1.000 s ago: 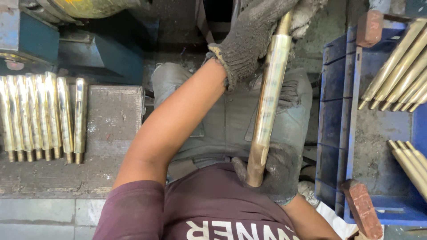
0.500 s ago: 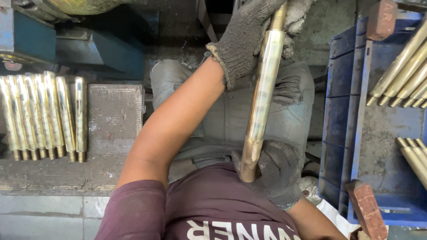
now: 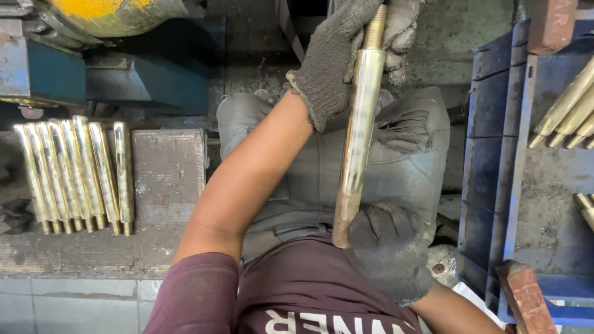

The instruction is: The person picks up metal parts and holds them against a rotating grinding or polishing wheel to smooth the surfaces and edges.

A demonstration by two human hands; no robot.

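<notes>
I hold a long polished brass rod (image 3: 357, 142) almost upright over my lap, its threaded end pointing away from me. My left hand (image 3: 337, 59), in a dark knit glove, grips the rod near the threaded top. My right hand (image 3: 388, 250), also gloved, is closed around the rod's lower end close to my maroon shirt. My grey trousers (image 3: 408, 161) show behind the rod.
Several similar brass rods (image 3: 77, 176) lie side by side on a worn metal block (image 3: 167, 185) at the left. A blue crate (image 3: 547, 185) at the right holds more rods (image 3: 566, 105). A reddish brick (image 3: 526, 300) rests on its near corner. A yellow and blue machine (image 3: 93, 37) stands at the far left.
The rod and both hands have drifted slightly to the left in view. Both hands keep their grip on it.
</notes>
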